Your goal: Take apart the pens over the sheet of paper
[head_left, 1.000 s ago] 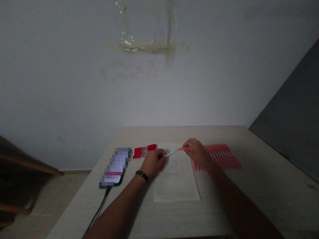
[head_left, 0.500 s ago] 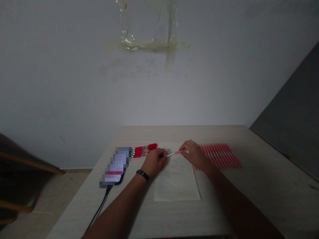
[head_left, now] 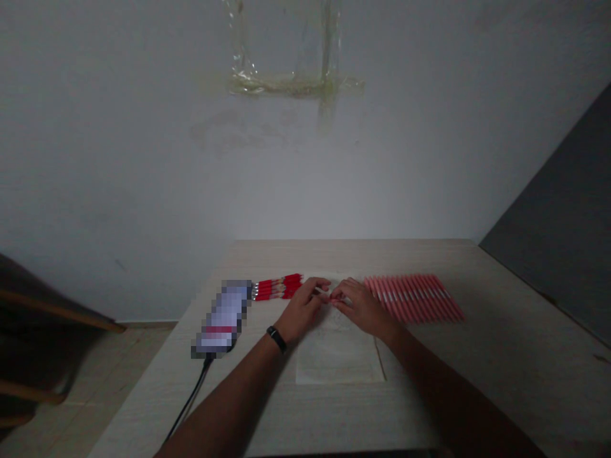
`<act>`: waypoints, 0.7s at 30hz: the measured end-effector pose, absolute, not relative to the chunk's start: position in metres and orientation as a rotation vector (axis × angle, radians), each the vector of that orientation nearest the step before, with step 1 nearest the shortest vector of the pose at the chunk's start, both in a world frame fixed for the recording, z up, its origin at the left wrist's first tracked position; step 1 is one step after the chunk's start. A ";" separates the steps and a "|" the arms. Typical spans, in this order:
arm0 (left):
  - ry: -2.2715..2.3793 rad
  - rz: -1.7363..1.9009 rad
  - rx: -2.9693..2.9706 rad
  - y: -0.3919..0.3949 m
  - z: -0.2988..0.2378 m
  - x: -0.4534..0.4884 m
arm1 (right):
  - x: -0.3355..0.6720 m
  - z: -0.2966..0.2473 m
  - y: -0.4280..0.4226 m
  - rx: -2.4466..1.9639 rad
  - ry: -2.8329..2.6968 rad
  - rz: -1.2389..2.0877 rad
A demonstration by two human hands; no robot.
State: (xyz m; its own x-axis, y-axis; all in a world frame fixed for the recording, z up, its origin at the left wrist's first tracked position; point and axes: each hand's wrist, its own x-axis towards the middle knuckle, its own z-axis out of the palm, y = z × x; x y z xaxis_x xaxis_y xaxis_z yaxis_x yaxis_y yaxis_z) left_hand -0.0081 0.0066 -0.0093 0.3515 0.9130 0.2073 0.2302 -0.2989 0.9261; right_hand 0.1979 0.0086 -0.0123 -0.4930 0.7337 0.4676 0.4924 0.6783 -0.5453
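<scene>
My left hand [head_left: 305,305], with a black band on its wrist, is closed in a pinch over the white sheet. It grips the left end of a thin pen [head_left: 330,297], of which only a little white and pinkish red shows. The fingers of my right hand [head_left: 358,306] close on the pen's other end, almost touching the left fingertips. Most of the pen is hidden by my fingers. Beneath both hands lies the white sheet [head_left: 338,366], with faint marks on it.
Right of my hands, several pink pens [head_left: 415,296] lie in a slanted row. Several red pens with silvery tips [head_left: 274,288] rest to the left. Beyond them is a blurred-out phone [head_left: 224,318] with a black cable [head_left: 195,388]. The wooden table [head_left: 353,251] meets a wall [head_left: 405,159].
My hands have come together: the right moved left and the left slightly right. The pale rod that showed between them is now mostly covered by fingers.
</scene>
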 end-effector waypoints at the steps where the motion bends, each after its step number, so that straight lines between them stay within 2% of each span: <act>1: 0.996 1.003 1.740 0.006 -0.008 -0.008 | 0.198 -0.013 0.009 -0.938 -2.191 0.456; 14: 0.497 1.260 1.349 0.005 0.014 -0.010 | 0.194 -0.011 0.007 -1.023 -2.116 0.572; 17: 0.716 1.286 1.335 0.013 0.009 -0.015 | 0.195 -0.012 0.008 -1.031 -2.065 0.596; 21: 1.315 1.052 1.714 0.022 -0.009 -0.024 | 0.197 -0.011 0.011 -1.053 -2.018 0.583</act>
